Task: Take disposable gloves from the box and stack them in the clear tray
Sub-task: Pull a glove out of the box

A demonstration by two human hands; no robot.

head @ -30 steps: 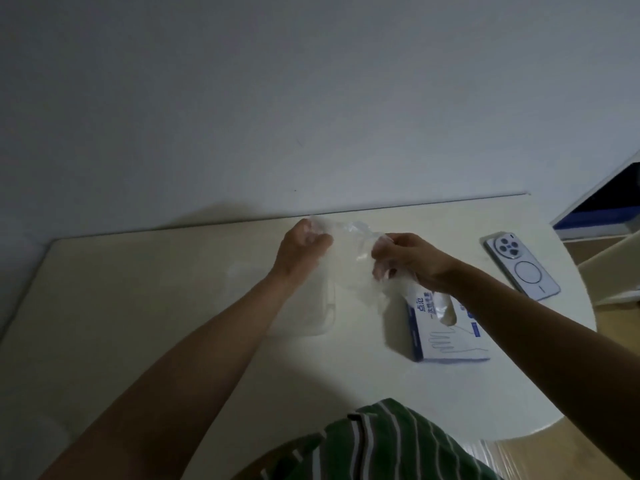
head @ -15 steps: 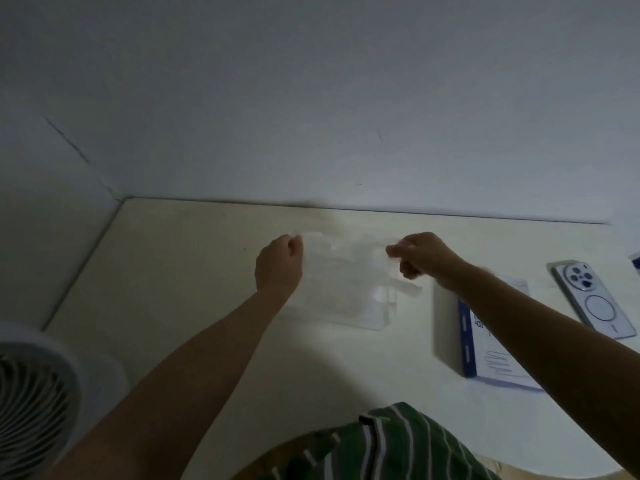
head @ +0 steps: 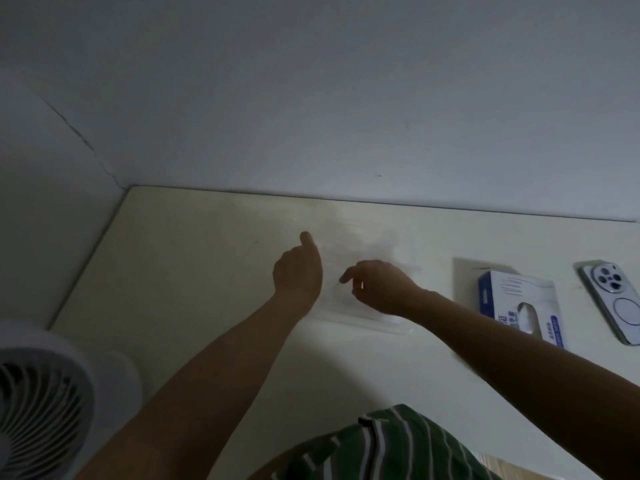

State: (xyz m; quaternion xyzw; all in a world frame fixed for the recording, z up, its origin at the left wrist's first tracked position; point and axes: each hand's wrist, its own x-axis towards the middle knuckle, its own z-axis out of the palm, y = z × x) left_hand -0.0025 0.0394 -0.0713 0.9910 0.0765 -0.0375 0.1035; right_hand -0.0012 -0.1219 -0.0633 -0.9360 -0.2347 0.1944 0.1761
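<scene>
1. Both hands have come down from stretching the glove (head: 372,245) between them. It now lies as a faint haze over the far part of the clear tray (head: 363,322).
2. Left hand (head: 298,275) is at the tray's left edge, fingers curled and one digit pointing away. Whether it pinches the film, I cannot tell.
3. Right hand (head: 379,287) hovers over the tray, fingers loosely bent, gripping nothing visible.
4. Glove box (head: 512,289) lies to the right on the table (head: 194,271), with a phone (head: 620,306) beyond it.

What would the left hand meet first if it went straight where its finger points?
Likely just the wall; the left hand points over bare table, left of the clear tray. Depth is unclear.
</scene>
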